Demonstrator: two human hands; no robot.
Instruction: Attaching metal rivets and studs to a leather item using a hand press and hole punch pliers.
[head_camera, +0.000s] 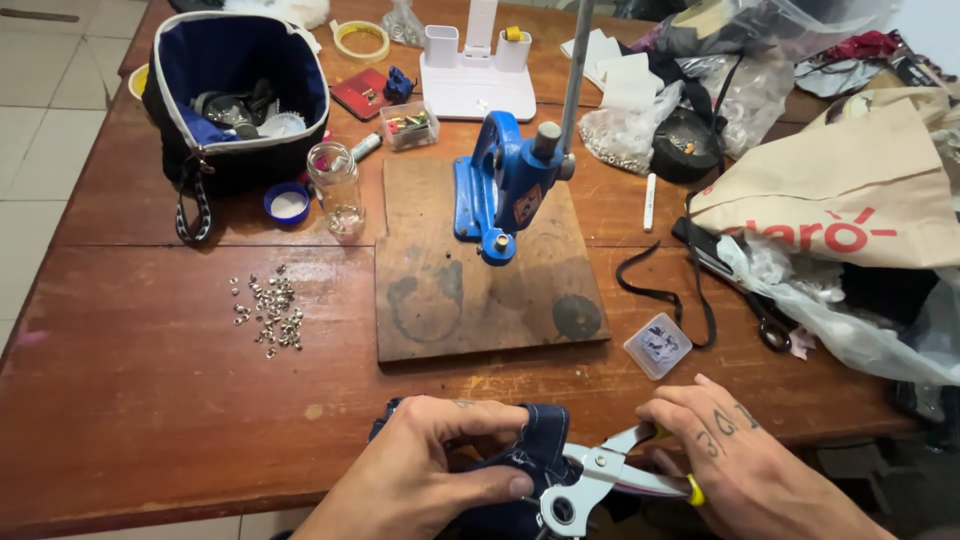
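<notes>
The left hand (430, 470) pinches the dark denim piece (535, 450) while the right hand (735, 450) grips the punch pliers (600, 480); denim should lie flat between the plier heads, fingers clear.

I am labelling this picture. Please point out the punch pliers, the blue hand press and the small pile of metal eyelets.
punch pliers (600, 468), head view, on the silver jaw plate.
blue hand press (500, 185), head view, on its blue frame.
pile of metal eyelets (270, 310), head view, pile centre.

A craft workshop: blue hand press (505, 185) on a wooden table (150, 380), loose metal eyelets (270, 310).
</notes>
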